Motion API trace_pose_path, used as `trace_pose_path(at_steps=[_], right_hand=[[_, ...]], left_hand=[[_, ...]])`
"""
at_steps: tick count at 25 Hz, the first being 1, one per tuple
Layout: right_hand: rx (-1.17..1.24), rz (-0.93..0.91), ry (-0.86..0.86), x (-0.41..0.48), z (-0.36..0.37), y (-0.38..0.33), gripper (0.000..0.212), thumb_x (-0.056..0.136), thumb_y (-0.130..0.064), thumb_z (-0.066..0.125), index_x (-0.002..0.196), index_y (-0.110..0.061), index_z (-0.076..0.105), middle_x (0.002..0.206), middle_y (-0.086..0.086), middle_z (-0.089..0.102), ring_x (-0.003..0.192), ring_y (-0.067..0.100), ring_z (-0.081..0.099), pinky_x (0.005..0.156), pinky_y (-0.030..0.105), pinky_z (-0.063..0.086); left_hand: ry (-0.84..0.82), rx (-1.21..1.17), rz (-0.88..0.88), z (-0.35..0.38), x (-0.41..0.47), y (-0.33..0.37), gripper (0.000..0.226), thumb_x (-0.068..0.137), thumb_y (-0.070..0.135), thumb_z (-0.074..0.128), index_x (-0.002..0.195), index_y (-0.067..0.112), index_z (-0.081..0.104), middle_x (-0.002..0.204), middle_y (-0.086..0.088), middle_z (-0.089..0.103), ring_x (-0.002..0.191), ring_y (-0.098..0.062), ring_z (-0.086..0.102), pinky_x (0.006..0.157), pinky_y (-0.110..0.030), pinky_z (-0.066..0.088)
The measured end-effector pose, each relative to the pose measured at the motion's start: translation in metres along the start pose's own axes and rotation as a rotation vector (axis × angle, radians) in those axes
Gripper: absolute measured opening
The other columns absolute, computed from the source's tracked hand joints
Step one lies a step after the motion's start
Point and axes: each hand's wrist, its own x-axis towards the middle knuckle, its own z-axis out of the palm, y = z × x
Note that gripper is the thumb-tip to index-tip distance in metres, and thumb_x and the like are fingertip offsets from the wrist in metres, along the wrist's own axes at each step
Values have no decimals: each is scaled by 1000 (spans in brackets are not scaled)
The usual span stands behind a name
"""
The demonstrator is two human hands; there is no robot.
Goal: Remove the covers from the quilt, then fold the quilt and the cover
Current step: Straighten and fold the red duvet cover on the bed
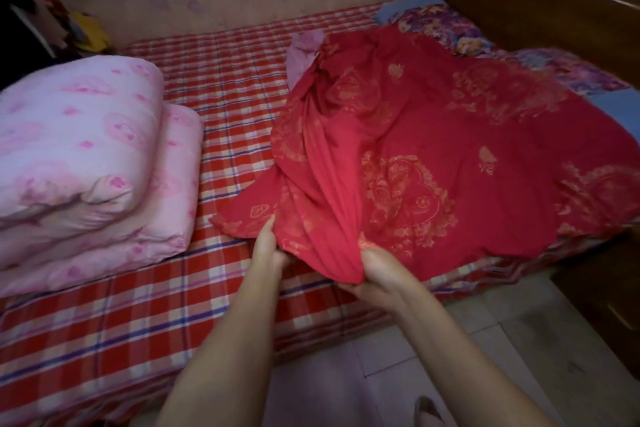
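Note:
The pink quilt (pixel 86 163) lies folded in a thick stack on the left of the bed. The red cover (pixel 433 149) with gold flower patterns is spread loosely over the bed's right half, bunched into a ridge down its middle. My left hand (pixel 268 246) pinches the cover's near edge. My right hand (pixel 377 270) grips a gathered fold of the same edge, just right of the left hand. Both hands are at the bed's front side.
A red-checked sheet (pixel 225 107) covers the bed. A purple flowered pillow (pixel 450 24) lies at the far right by the wooden headboard (pixel 536 3). The wall runs along the back. Tiled floor (pixel 502 340) is below at the right.

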Motion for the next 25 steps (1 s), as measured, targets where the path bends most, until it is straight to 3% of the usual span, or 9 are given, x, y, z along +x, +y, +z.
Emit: trace_pose_path(at_steps=[5, 9, 12, 13, 15, 17, 19, 22, 25], right_hand=[[-102, 28, 156, -37, -64, -12, 23, 86, -1, 58, 72, -13, 71, 60, 4, 60, 46, 12, 53, 46, 21, 44], [-135, 171, 466, -10, -89, 37, 24, 91, 0, 46, 73, -16, 49, 46, -1, 51, 43, 12, 42, 42, 17, 38], [-1079, 190, 535, 5, -71, 78, 22, 90, -3, 49, 111, -7, 55, 104, 18, 63, 94, 32, 59, 77, 39, 52], [-1312, 44, 607, 5, -48, 83, 46, 86, -14, 62, 127, -1, 47, 126, 21, 53, 115, 34, 51, 96, 40, 45], [-1271, -335, 403, 3, 17, 98, 101, 68, -38, 79, 145, -4, 23, 147, 17, 29, 136, 30, 30, 112, 34, 26], [-1354, -524, -4, -11, 104, 115, 121, 62, -49, 79, 151, -19, 3, 156, 13, 10, 142, 28, 18, 115, 36, 23], [-1467, -650, -194, -23, 169, 134, 109, 71, -34, 74, 151, -24, 1, 153, 16, 19, 135, 32, 33, 107, 39, 35], [-1588, -701, -117, -14, 187, 139, 65, 80, -6, 55, 140, -19, 34, 117, 18, 61, 105, 37, 59, 86, 40, 45], [-1447, -488, -145, -9, 159, 148, 35, 79, -3, 49, 108, -14, 66, 101, 14, 69, 99, 32, 62, 84, 35, 49]], left_hand=[[225, -124, 139, -2, -22, 59, 17, 87, 1, 49, 102, 3, 56, 135, -14, 50, 127, -27, 45, 92, -31, 42], [139, -317, 458, -73, -47, 96, 44, 100, 28, 21, 126, 12, 53, 144, -13, 43, 132, -30, 41, 109, -43, 33], [201, -302, 597, -148, -74, 86, 39, 100, 35, 28, 105, 14, 61, 124, -13, 59, 112, -30, 57, 102, -43, 42], [175, -323, 635, -169, -87, 89, 36, 99, 35, 33, 104, 13, 62, 120, -14, 61, 109, -31, 59, 101, -43, 43], [163, -356, 733, -198, -122, 96, 34, 98, 33, 41, 100, 9, 65, 120, -16, 61, 108, -30, 61, 100, -44, 46], [92, -270, 732, -202, -159, 92, 41, 98, 33, 43, 88, 7, 74, 116, -15, 65, 99, -24, 67, 92, -41, 52], [59, -105, 605, -207, -189, 75, 49, 99, 29, 41, 77, 6, 77, 100, -13, 71, 88, -19, 70, 78, -35, 58], [58, -22, 334, -235, -195, 52, 38, 98, 18, 42, 91, -4, 73, 91, -18, 72, 79, -22, 72, 59, -32, 59], [88, -50, 137, -256, -171, 27, 52, 73, 9, 71, 121, -5, 55, 97, -21, 71, 83, -27, 72, 71, -36, 60]])
